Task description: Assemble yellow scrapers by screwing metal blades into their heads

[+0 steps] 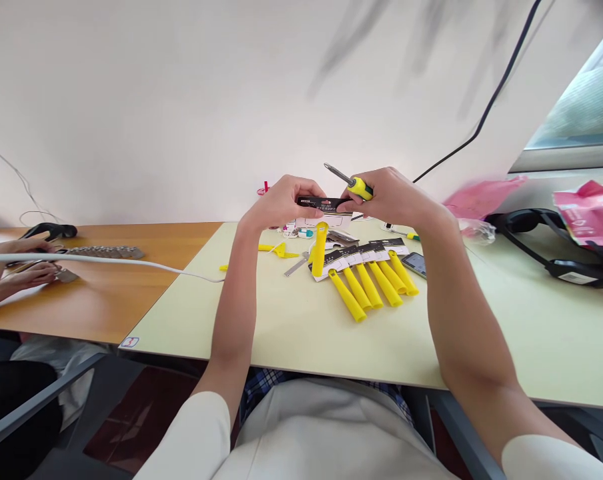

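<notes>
My left hand (292,199) pinches the left end of a packaging card (326,205) with a black printed header, raised above the table. My right hand (381,190) grips the card's right end. It also holds a yellow-and-black screwdriver (360,187), its metal tip pointing up and left. A yellow tube (320,250) shows below the card on its left side; whether it is joined to the card I cannot tell. Underneath, several more black-and-white cards (364,253) overlap in a fan, with yellow tubes (361,287) lying across their front edges.
Small coloured items (301,233), a metal ruler (296,265) and a yellow tool (280,250) lie behind and left. A phone (415,264) is at right, beyond it a black headset (571,267) and pink bags (589,212). A white cable (146,263) crosses left, near another person's hands (29,270).
</notes>
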A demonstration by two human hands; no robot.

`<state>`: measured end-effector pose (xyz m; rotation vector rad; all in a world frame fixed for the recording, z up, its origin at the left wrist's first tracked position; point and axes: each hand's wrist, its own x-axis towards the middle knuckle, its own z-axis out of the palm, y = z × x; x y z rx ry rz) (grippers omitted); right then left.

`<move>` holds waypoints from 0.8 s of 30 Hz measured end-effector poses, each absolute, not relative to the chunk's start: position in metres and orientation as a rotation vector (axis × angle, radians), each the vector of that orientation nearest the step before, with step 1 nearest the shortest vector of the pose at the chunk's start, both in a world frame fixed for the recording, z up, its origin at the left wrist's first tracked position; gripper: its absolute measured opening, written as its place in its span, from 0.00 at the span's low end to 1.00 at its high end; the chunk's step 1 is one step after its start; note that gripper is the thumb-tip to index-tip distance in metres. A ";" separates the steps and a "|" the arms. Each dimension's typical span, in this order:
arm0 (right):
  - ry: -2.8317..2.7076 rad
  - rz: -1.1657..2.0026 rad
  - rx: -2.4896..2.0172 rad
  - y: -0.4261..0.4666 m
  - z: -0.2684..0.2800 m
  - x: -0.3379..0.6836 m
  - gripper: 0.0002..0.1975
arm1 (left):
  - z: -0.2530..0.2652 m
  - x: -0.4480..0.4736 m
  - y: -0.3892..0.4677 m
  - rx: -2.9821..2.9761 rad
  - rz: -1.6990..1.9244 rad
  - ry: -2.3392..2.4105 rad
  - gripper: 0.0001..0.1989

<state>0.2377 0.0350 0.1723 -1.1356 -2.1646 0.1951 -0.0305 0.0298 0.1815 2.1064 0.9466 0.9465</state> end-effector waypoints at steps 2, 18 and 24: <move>-2.162 0.204 -1.086 0.033 0.173 0.238 0.17 | 0.180 -0.033 0.031 2.036 0.992 0.958 0.17; -2.614 0.674 -1.270 0.075 0.136 0.203 0.23 | 0.144 -0.034 0.088 2.150 -0.075 1.212 0.25; -2.634 0.984 -1.364 0.106 0.093 0.195 0.22 | 0.091 -0.022 0.129 1.946 -0.376 1.279 0.20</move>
